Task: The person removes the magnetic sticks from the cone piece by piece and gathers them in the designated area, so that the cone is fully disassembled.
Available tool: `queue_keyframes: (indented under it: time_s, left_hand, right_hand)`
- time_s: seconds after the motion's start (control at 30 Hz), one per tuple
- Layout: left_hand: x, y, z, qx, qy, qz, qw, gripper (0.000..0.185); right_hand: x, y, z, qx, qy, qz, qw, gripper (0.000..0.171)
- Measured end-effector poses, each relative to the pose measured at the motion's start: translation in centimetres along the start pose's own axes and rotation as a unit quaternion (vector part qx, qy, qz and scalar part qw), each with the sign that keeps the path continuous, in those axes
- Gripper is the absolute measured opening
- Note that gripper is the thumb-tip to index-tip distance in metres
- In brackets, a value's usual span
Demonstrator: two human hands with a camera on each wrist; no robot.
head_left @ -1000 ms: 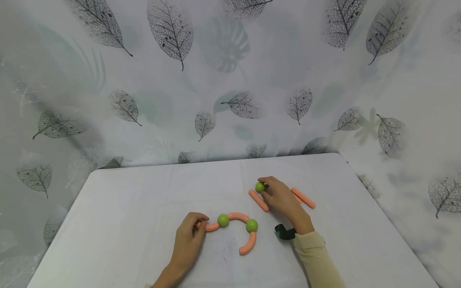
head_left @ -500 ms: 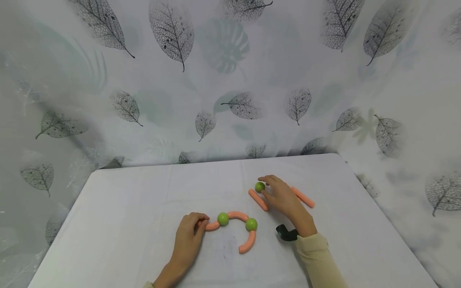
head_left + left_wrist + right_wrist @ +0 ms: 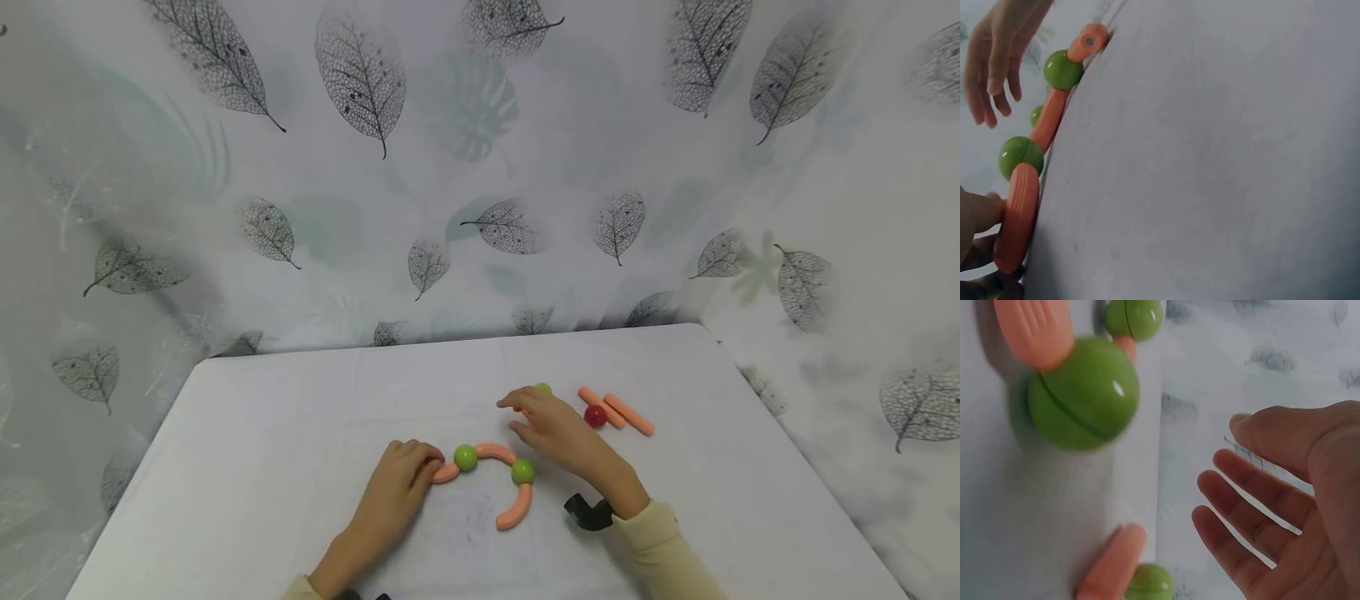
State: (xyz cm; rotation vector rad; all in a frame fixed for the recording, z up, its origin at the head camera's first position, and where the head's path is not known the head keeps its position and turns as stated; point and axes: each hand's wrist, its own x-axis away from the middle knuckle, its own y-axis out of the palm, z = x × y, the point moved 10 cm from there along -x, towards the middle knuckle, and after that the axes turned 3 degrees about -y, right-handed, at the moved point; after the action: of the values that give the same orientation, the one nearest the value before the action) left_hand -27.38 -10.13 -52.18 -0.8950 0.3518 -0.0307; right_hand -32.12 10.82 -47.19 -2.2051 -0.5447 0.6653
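Observation:
A curved chain of toy rods and balls lies on the white table. It runs from a curved orange rod [image 3: 1017,215] through a green ball [image 3: 465,457], another curved rod [image 3: 495,451] and a second green ball [image 3: 522,472] to an end rod [image 3: 514,510] with a round metal spot in its tip. My left hand [image 3: 397,487] holds the first rod between thumb and fingers, covering part of it. With fingers spread and nothing held, my right hand [image 3: 566,429] hovers behind the chain. It mostly hides a straight orange rod [image 3: 1113,562] and partly a loose green ball [image 3: 543,387].
Right of my right hand, a red ball [image 3: 596,416] touches or nearly touches a straight orange rod [image 3: 588,395], with another straight rod [image 3: 629,415] beside it. A leaf-patterned curtain [image 3: 337,283] stands behind the table [image 3: 300,417]. A black device [image 3: 588,512] sits at my right wrist.
My right hand has let go of the loose green ball and shifted left and nearer, uncovering the red ball and a rod. My left hand has edged slightly right along the held rod.

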Motion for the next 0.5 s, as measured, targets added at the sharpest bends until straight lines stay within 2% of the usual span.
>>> queue_keyframes:
  time_s: [0.13, 0.23, 0.3, 0.4, 0.5]
  left_hand:
    - [-0.4, 0.5, 0.9, -0.057, 0.054, -0.025, 0.9966, 0.008]
    - [-0.3, 0.7, 1.8, -0.102, 0.11, -0.027, 0.9884, 0.017]
    - [-0.1, 0.7, 2.2, -0.12, 0.134, -0.028, 0.9833, 0.022]
    - [0.1, 0.7, 2.4, -0.13, 0.15, -0.029, 0.9796, 0.026]
    - [0.1, 0.6, 2.5, -0.132, 0.154, -0.029, 0.9787, 0.026]
  right_hand:
    - [-0.1, 2.0, -1.0, -0.037, -0.036, -0.033, 0.998, 0.034]
    - [-0.2, 3.6, -1.4, -0.061, -0.042, -0.058, 0.996, 0.034]
    - [-0.1, 4.6, -1.7, -0.063, -0.044, -0.075, 0.994, 0.035]
    - [0.0, 5.9, -1.8, -0.059, -0.031, -0.101, 0.993, 0.037]
    - [0.2, 6.7, -1.7, -0.044, -0.018, -0.107, 0.993, 0.04]
